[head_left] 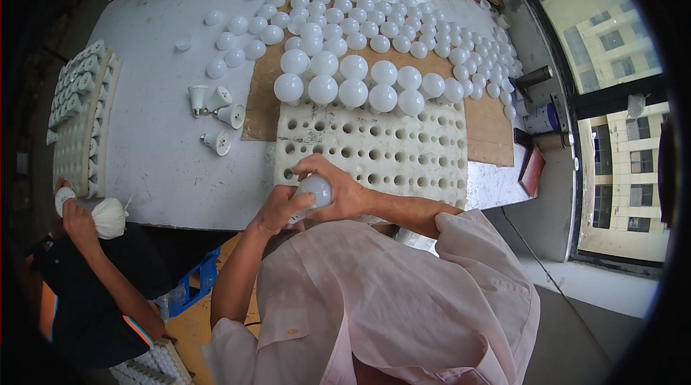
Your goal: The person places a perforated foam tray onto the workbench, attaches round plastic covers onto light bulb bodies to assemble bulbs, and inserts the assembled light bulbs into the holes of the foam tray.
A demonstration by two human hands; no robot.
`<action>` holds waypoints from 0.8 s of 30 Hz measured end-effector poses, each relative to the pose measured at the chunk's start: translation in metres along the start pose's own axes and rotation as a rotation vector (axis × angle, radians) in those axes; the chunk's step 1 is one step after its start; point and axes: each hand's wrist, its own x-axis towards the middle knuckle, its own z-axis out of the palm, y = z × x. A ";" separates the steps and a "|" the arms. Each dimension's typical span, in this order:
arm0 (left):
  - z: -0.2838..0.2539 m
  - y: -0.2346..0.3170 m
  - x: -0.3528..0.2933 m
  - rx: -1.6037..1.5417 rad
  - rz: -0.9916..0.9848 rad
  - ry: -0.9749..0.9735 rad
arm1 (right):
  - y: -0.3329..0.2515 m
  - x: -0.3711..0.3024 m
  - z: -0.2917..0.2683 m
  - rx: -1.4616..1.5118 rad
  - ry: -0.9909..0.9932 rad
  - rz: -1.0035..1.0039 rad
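White bulb (319,186), partly behind fingers (310,164)

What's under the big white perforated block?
Brown cardboard shows beyond its left and right sides, over the white table. Whatever lies directly beneath the block is covered.

The left hand (275,211) and right hand (338,189) sit close together, fingers curled, by the bench (158,194)'s near edge, left forearm (241,270) steep, right forearm (407,210) nearly level.
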 end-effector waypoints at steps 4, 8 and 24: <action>-0.001 -0.034 0.024 -0.975 -0.024 -0.253 | 0.010 -0.005 0.005 0.184 0.100 0.169; 0.005 -0.039 0.038 -1.122 -0.138 -0.324 | 0.010 -0.011 0.005 0.392 0.184 0.418; -0.002 -0.052 0.051 -0.472 -0.126 -0.008 | 0.057 -0.156 -0.232 -0.782 1.394 0.440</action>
